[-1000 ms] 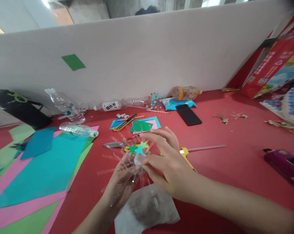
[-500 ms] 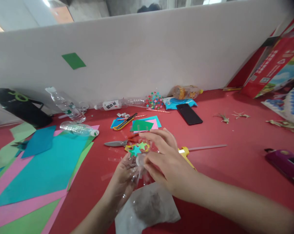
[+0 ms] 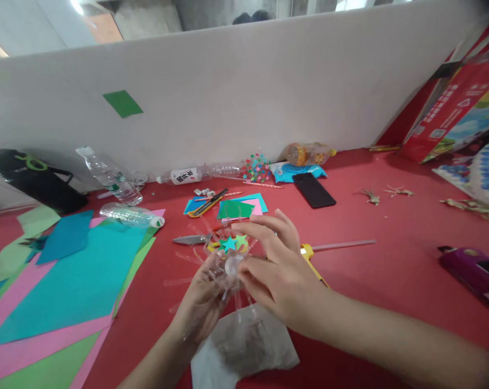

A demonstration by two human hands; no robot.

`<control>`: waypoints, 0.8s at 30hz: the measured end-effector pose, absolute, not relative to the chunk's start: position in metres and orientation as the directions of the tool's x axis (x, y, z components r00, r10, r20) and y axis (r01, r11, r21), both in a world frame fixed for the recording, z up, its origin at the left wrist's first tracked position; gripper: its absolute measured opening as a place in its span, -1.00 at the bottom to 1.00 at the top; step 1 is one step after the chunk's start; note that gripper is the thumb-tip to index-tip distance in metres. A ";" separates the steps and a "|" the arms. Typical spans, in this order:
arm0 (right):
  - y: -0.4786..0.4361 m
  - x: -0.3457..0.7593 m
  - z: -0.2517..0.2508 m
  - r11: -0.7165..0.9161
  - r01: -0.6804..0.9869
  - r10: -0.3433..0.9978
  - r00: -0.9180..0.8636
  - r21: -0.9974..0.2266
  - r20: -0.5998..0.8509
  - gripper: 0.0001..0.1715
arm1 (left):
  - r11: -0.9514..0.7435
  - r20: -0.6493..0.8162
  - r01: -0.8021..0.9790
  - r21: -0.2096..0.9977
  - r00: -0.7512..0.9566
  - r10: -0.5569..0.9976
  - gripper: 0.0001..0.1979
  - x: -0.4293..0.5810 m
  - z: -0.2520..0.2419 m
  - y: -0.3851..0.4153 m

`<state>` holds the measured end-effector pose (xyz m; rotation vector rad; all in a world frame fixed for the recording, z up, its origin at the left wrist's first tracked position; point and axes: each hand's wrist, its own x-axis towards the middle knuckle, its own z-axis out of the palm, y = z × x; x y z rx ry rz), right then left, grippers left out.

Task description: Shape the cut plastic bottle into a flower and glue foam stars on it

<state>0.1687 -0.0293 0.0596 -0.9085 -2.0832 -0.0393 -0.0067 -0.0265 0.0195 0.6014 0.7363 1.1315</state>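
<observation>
My left hand (image 3: 206, 292) is wrapped round a clear plastic bottle piece (image 3: 232, 266) whose end is cut into thin strips that fan outward. Its round whitish end faces up at me. Teal and green paper stars (image 3: 229, 245) sit on the strips at its far side. At the right edge of that round end, my right hand (image 3: 274, 262) pinches with thumb and forefinger while its other fingers stretch above. A crumpled translucent white sheet (image 3: 248, 346) lies on the table under my hands. Just beyond them are a knife (image 3: 189, 239) and a yellow glue gun (image 3: 308, 254), partly hidden.
Coloured paper sheets (image 3: 90, 270) cover the left side. Along the white partition (image 3: 212, 92) are a black flask (image 3: 37, 181), clear bottles (image 3: 110, 181), a star-covered ball (image 3: 256, 168) and a phone (image 3: 314, 189). A yellow cutter (image 3: 207, 204) lies mid-table; a purple tool (image 3: 471, 270) is far right.
The bottle piece has turned and tilted slightly in my left hand, so its round end shows more. The stars have shifted a little up and right. My right hand stays at the piece.
</observation>
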 end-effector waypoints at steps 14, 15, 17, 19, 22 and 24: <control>-0.030 0.168 0.058 0.749 0.582 0.600 -0.391 -0.317 0.698 -0.85 | 0.304 -0.213 -0.563 0.768 0.223 0.951 -0.67 -0.008 0.018 -0.026; -0.030 0.169 0.059 0.746 0.573 0.616 -0.397 -0.341 0.680 -0.87 | 0.300 -0.219 -0.558 0.774 0.208 0.953 -0.67 -0.009 0.016 -0.025; -0.030 0.171 0.061 0.737 0.552 0.642 -0.393 -0.389 0.659 -0.89 | 0.294 -0.234 -0.559 0.775 0.179 0.956 -0.61 -0.010 0.013 -0.023; -0.032 0.172 0.063 0.735 0.535 0.649 -0.379 -0.416 0.659 -0.91 | 0.286 -0.235 -0.574 0.768 0.163 0.958 -0.55 -0.010 0.012 -0.022; -0.033 0.172 0.066 0.735 0.526 0.651 -0.374 -0.427 0.661 -0.93 | 0.287 -0.226 -0.563 0.775 0.178 0.958 -0.60 -0.007 0.016 -0.022; -0.034 0.173 0.066 0.732 0.532 0.653 -0.373 -0.424 0.659 -0.93 | 0.296 -0.222 -0.530 0.794 0.199 0.954 -0.62 -0.005 0.020 -0.023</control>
